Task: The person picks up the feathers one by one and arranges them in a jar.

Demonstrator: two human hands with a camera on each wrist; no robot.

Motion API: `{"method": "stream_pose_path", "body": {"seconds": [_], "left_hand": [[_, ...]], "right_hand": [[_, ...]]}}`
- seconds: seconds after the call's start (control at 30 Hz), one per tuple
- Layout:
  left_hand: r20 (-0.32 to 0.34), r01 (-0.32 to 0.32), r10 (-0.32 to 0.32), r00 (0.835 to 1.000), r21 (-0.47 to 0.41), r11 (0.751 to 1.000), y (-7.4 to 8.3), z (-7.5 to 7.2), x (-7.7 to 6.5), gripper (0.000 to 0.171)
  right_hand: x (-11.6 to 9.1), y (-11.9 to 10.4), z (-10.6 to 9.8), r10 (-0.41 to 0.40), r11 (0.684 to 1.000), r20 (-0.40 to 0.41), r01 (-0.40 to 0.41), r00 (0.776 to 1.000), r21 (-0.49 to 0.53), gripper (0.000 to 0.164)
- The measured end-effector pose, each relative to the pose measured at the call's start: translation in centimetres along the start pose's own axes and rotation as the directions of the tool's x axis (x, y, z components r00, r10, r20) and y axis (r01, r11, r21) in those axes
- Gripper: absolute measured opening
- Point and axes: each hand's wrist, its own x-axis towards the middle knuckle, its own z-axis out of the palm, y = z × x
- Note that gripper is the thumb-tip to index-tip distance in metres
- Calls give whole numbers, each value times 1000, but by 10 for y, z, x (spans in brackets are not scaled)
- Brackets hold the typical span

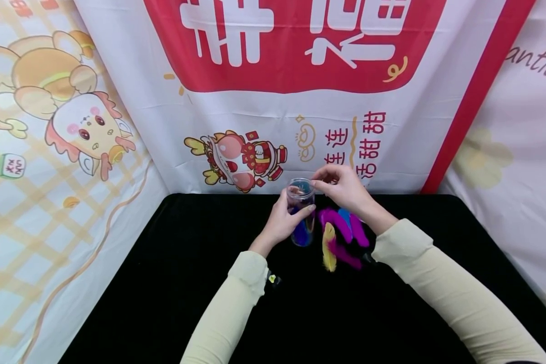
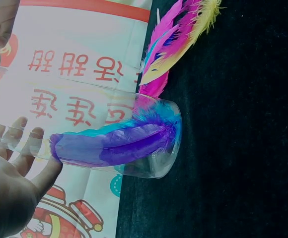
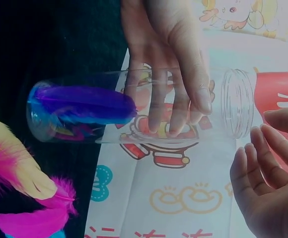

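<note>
A tall clear jar (image 1: pixel 302 196), its mouth uncovered, is gripped by my left hand (image 1: pixel 279 221), with the thumb and fingers around its upper part. Inside, purple and blue feathers (image 3: pixel 84 104) lie near the base. My right hand (image 1: pixel 346 189) hovers beside the jar's rim (image 3: pixel 238 103), its fingers bent loosely. The right wrist view shows a gap between the right thumb and fingertips, with nothing visible there. Below that hand, on the black table, lie a yellow feather (image 1: pixel 329 247) and several magenta feathers (image 1: pixel 343 226) with some blue among them.
The table has a black cloth (image 1: pixel 173 283). Behind its far edge hangs a white and red printed banner (image 1: pixel 255 111). A patterned sheet (image 1: pixel 50 202) stands at the left, and another pale sheet (image 1: pixel 518 177) at the right.
</note>
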Motion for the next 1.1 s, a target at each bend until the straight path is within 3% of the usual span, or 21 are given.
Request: {"method": "stream_pose_path", "body": {"seconds": [0.4, 0.67, 1.1], "left_hand": [[0, 0, 0, 1000, -14, 1000, -1, 0, 1, 70], [-11, 4, -4, 1000, 5, 1000, -1, 0, 1, 64], [-15, 6, -6, 1000, -1, 1000, -2, 1, 1, 67]], "right_hand": [[-8, 5, -6, 32, 999, 51, -31, 998, -4, 24], [-14, 20, -5, -1, 999, 66, 4, 998, -40, 18], [-24, 45, -6, 70, 992, 124, -56, 990, -110, 21]]}}
